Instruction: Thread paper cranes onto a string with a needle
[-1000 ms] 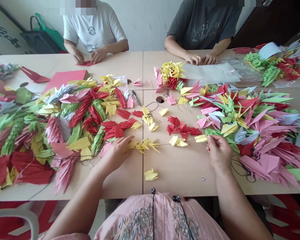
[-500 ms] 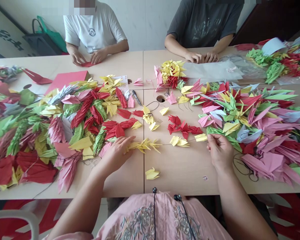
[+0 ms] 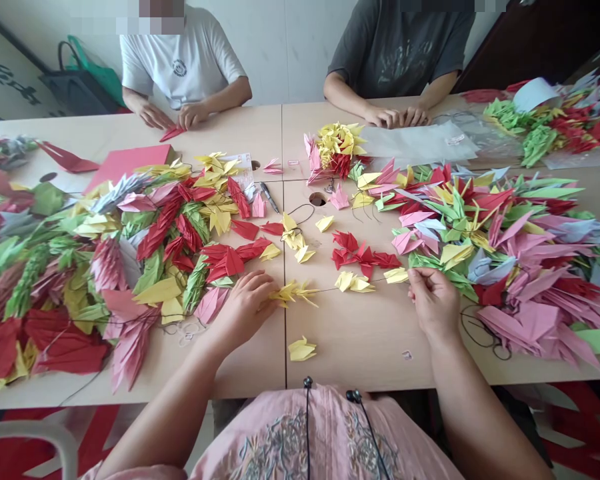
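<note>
Nearest is the person's pink embroidered cloth top (image 3: 330, 433), a black cord with dark round ends (image 3: 307, 427) hanging over it. On the pale wood-look table (image 3: 360, 370), a loose yellow folded-paper piece (image 3: 302, 349) lies near the middle, with a small printed label (image 3: 407, 355) to its right. Beyond these, the left hand (image 3: 250, 305) lies palm down at the left end of a row of yellow folded-paper pieces (image 3: 294, 293), its fingers side by side and slightly bent; whether they grip anything underneath cannot be told. A thin dark thread (image 3: 327, 289) runs right from this row, past a yellow paper cluster (image 3: 354, 283) and a yellow folded piece (image 3: 396, 275), to the right hand (image 3: 434, 300), whose thumb and forefinger pinch it, the other fingers curled. Just beyond the thread sits a red folded-paper cluster (image 3: 364, 257). Large multicoloured heaps of folded paper spread left (image 3: 153, 233) and right (image 3: 520, 267). Farther, a dark slim pen (image 3: 269, 197) lies left of a round table hole (image 3: 317, 199); past them stand a yellow spiky paper bundle (image 3: 341, 139) and, to its right, clear plastic bags (image 3: 415, 143). At the far side, a white-shirted person (image 3: 180, 67) holds a red paper piece (image 3: 173, 133); right of them, a dark-grey-shirted person (image 3: 403, 60) rests both hands by the bags.
</note>
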### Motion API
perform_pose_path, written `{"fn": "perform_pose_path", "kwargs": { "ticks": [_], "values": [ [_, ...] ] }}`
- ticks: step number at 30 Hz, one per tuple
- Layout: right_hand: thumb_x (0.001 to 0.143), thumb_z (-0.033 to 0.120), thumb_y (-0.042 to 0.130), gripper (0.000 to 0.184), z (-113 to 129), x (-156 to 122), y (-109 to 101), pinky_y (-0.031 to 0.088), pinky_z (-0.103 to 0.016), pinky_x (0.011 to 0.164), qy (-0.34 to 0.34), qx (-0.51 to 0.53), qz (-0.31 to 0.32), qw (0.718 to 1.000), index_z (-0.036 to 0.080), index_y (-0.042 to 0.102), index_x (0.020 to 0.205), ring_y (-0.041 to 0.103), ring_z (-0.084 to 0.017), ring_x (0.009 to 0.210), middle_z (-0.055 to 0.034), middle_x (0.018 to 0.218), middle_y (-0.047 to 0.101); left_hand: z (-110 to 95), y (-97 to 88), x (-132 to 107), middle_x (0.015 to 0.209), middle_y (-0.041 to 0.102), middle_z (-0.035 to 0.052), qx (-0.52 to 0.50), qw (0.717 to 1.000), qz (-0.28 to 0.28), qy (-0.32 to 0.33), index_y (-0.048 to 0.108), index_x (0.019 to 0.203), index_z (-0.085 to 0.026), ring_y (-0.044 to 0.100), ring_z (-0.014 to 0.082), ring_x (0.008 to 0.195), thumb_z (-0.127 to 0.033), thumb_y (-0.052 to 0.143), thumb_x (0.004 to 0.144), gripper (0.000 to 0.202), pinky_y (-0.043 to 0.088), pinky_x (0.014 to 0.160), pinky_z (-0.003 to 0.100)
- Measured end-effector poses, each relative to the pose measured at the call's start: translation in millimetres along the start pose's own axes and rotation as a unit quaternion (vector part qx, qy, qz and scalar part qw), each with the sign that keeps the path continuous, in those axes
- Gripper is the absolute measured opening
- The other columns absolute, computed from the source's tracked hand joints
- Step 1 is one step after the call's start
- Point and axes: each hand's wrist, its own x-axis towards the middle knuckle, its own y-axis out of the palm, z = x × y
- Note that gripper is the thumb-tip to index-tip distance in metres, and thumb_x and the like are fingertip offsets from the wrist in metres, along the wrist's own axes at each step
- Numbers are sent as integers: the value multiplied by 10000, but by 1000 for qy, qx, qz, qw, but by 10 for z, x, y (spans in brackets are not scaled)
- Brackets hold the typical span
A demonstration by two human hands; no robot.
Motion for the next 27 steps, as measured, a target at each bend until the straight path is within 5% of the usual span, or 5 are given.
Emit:
{"fn": "perform_pose_path", "kwargs": {
  "ticks": [11, 17, 23, 27],
  "values": [
    [796, 578, 682, 386, 44, -4, 15, 342, -254, 430, -11, -8, 10, 1000, 196, 635, 781, 465, -128, 436, 57, 479, 499, -110, -20, 76, 1212, 652, 144, 12, 1000, 4, -1, 628, 1230, -196, 560, 337, 1214, -257, 613, 925, 311, 487, 1012, 576],
    [803, 563, 674, 371, 63, -10, 18, 360, -255, 444, -12, -12, 13, 1000, 196, 630, 778, 481, -129, 441, 55, 486, 507, -122, 25, 107, 1260, 629, 141, 18, 999, 34, 11, 697, 1091, -211, 522, 361, 1279, -192, 596, 920, 199, 488, 1019, 584],
    [805, 568, 672, 380, 90, -14, 31, 371, -254, 429, -18, -18, 22, 999, 190, 633, 790, 498, -129, 432, 55, 503, 518, -239, 21, 172, 1411, 528, 180, 20, 998, 54, 24, 582, 1304, -215, 469, 376, 1339, -283, 626, 928, 385, 476, 1034, 595],
    [858, 548, 654, 379, 60, -12, 36, 397, -238, 426, -26, -28, 31, 999, 174, 632, 809, 496, -110, 429, 71, 513, 508, -279, 56, 249, 1416, 524, 188, 19, 997, 68, 44, 661, 1166, -214, 457, 409, 1351, -309, 637, 922, 263, 456, 1035, 634]
  ]
}}
